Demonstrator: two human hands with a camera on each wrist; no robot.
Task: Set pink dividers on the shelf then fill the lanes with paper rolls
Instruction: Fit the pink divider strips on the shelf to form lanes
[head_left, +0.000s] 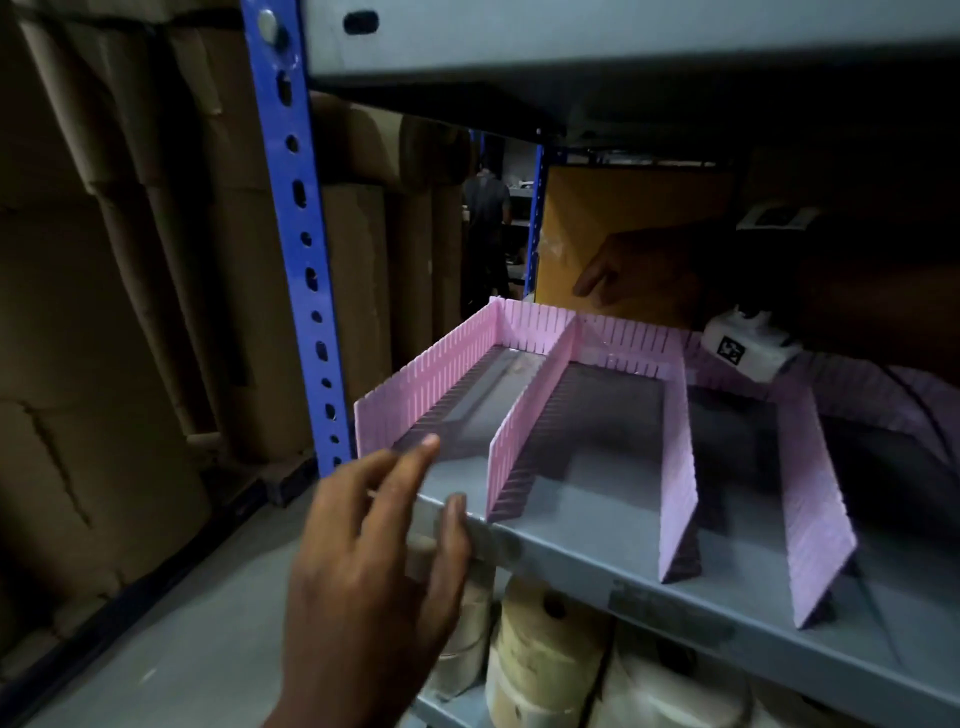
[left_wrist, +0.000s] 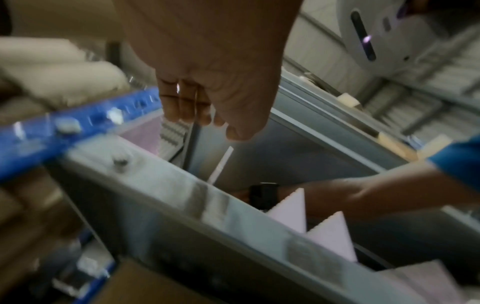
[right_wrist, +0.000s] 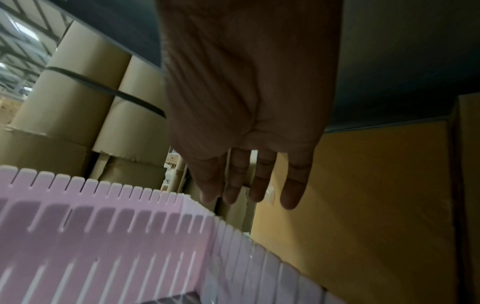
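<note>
The grey metal shelf hangs on a blue perforated upright, with tall brown cardboard rolls standing behind and to the left. On the shelf stand the pink dividers: a slotted strip runs along the back, and four long strips run from it to the front edge, forming lanes between them. Paper rolls sit on the tier below, beneath the front lip. The left hand hovers at the shelf's front left corner, fingers straight and slightly spread, holding nothing. The right hand is deep in the shadowed back, above the rear strip, fingers extended and a little apart, also holding nothing.
</note>
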